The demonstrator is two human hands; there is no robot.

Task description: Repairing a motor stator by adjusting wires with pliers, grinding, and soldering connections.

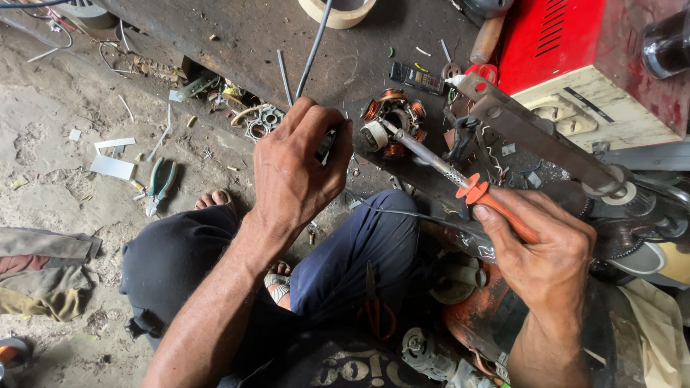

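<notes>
My right hand [543,248] grips the orange handle of a soldering iron [438,164], whose metal tip reaches up-left to a small motor stator with copper windings [392,122] lying on a dark work board [273,36]. My left hand [295,165] is closed around a small dark part [327,144] just left of the stator; most of that part is hidden by the fingers. A thin grey wire [313,50] runs up from that hand. My legs in dark trousers are folded below.
Pliers with green handles [159,183] lie on the sandy floor at left, near white scraps. A red and cream machine [589,65] stands at upper right, with a rusty metal bar [532,133] before it. A tape roll [338,11] sits at top. Motor parts lie lower right.
</notes>
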